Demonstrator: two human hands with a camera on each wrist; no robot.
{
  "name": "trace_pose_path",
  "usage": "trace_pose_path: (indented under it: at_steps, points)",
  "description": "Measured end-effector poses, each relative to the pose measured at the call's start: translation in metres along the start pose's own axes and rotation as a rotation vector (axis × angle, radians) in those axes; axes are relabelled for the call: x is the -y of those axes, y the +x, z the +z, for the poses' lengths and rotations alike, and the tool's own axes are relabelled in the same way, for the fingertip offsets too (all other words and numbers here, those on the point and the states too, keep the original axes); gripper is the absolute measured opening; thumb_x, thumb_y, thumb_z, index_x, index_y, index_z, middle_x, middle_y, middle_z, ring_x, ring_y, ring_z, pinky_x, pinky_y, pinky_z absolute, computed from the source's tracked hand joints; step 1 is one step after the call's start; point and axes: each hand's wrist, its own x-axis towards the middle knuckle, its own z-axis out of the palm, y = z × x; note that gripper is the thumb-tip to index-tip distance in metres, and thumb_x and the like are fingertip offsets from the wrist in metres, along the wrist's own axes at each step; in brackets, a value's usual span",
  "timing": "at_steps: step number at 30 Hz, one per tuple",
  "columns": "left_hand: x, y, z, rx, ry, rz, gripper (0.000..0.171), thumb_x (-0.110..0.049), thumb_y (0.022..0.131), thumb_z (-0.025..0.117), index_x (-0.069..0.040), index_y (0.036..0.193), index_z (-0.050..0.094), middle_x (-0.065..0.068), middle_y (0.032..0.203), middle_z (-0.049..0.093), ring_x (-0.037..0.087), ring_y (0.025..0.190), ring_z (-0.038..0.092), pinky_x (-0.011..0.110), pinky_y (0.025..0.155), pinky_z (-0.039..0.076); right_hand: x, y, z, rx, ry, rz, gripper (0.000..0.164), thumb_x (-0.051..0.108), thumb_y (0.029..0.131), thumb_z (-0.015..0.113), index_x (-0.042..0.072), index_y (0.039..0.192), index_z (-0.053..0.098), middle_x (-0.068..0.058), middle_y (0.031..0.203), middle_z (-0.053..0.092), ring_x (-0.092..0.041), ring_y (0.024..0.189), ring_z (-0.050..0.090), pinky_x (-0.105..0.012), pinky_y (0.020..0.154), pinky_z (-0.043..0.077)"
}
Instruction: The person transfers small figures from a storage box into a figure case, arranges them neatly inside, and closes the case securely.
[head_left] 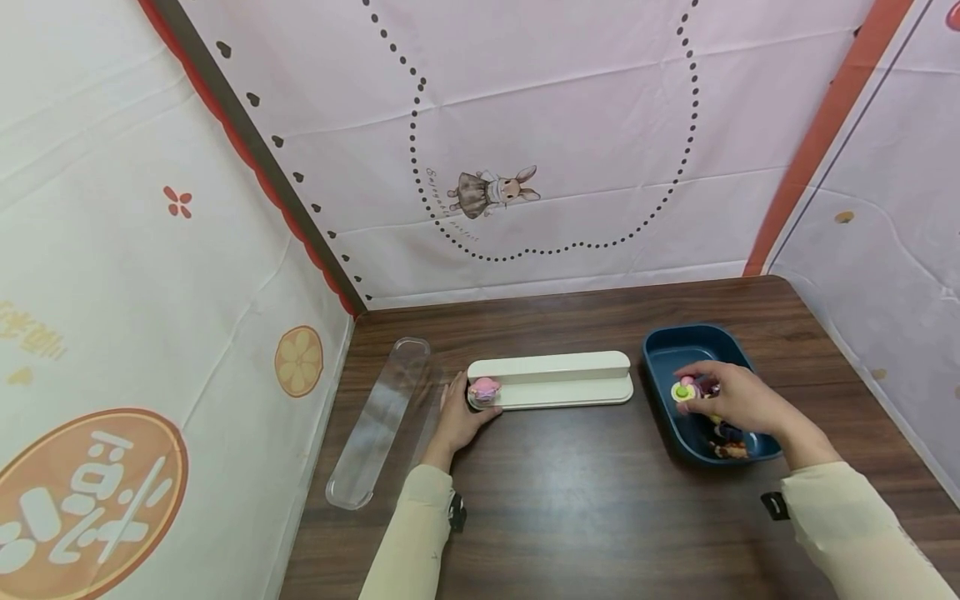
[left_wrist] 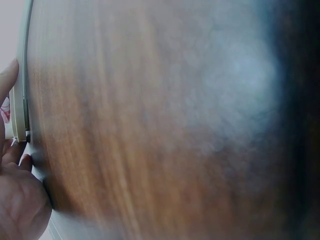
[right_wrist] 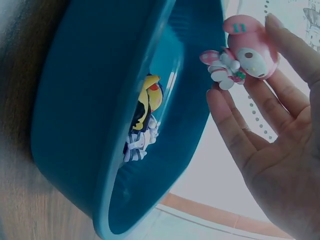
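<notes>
My right hand (head_left: 738, 404) pinches a small pink-hooded figurine (right_wrist: 252, 47) between thumb and fingers, just above the blue basin (right_wrist: 65, 115). Inside the basin lie other figurines, among them a yellow and black one (right_wrist: 150, 97) and a white and grey one (right_wrist: 141, 142). On the table is a long white two-step stand (head_left: 562, 392). My left hand (head_left: 456, 425) grips its left end, thumb along the front edge. Another pink figurine (head_left: 484, 389) sits on the lower step at that end, beside the thumb.
A clear plastic cover (head_left: 378, 425) lies on the brown wooden table (head_left: 570, 500), left of the stand. Printed cloth (head_left: 585, 167) hangs along the back and both sides of the table.
</notes>
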Motion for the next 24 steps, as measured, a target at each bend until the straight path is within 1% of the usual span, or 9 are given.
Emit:
trace_pose_path:
  at_steps: [3, 6, 10, 14, 19, 24]
  points:
    - [0.0, 0.0, 0.0, 0.003, 0.003, -0.003, 0.108, -0.041, 0.083, 0.086, 0.0, 0.163, 0.026, 0.025, 0.167, 0.03, 0.039, 0.159, 0.021, 0.055, 0.132, 0.009, 0.002, 0.0, -0.001, -0.028, 0.005, 0.006, 0.056, 0.042, 0.092, 0.078, 0.007, 0.134, 0.065, -0.017, 0.117, 0.068, -0.034, 0.105, 0.064, -0.036, 0.072, 0.059]
    - [0.0, 0.0, 0.0, 0.004, -0.001, -0.006, 0.109, -0.042, 0.083, 0.086, 0.0, 0.163, 0.025, 0.025, 0.167, 0.029, 0.04, 0.159, 0.02, 0.056, 0.132, 0.01, 0.006, 0.001, -0.001, -0.055, 0.028, 0.02, 0.055, 0.045, 0.093, 0.077, 0.008, 0.132, 0.065, -0.018, 0.121, 0.066, -0.038, 0.109, 0.064, -0.037, 0.072, 0.06]
    - [-0.001, 0.0, -0.001, 0.006, -0.001, -0.01, 0.11, -0.042, 0.083, 0.086, 0.0, 0.163, 0.024, 0.024, 0.168, 0.029, 0.04, 0.16, 0.02, 0.056, 0.132, 0.01, 0.01, 0.002, -0.002, -0.086, 0.058, 0.027, 0.053, 0.044, 0.093, 0.077, 0.006, 0.128, 0.065, -0.02, 0.123, 0.065, -0.039, 0.109, 0.066, -0.036, 0.072, 0.061]
    - [-0.001, 0.0, -0.001, 0.008, -0.002, -0.007, 0.109, -0.041, 0.084, 0.086, -0.001, 0.163, 0.024, 0.024, 0.168, 0.029, 0.04, 0.16, 0.02, 0.056, 0.132, 0.01, 0.015, 0.006, -0.001, -0.104, 0.061, 0.025, 0.051, 0.042, 0.094, 0.076, 0.004, 0.126, 0.065, -0.02, 0.122, 0.064, -0.035, 0.105, 0.068, -0.033, 0.071, 0.062]
    - [-0.001, 0.0, -0.001, 0.009, -0.01, -0.009, 0.109, -0.041, 0.084, 0.086, -0.001, 0.163, 0.024, 0.025, 0.168, 0.029, 0.042, 0.159, 0.019, 0.058, 0.132, 0.011, 0.022, 0.01, 0.001, -0.106, 0.077, 0.029, 0.05, 0.042, 0.095, 0.075, 0.003, 0.125, 0.065, -0.017, 0.117, 0.067, -0.027, 0.096, 0.068, -0.027, 0.065, 0.058]
    - [-0.001, 0.0, -0.001, 0.011, -0.004, -0.009, 0.108, -0.042, 0.084, 0.086, -0.002, 0.163, 0.025, 0.024, 0.168, 0.029, 0.04, 0.16, 0.019, 0.057, 0.132, 0.01, 0.029, 0.016, 0.006, -0.118, 0.073, 0.019, 0.052, 0.046, 0.094, 0.075, 0.006, 0.126, 0.066, -0.014, 0.114, 0.069, -0.024, 0.093, 0.066, -0.029, 0.064, 0.055]
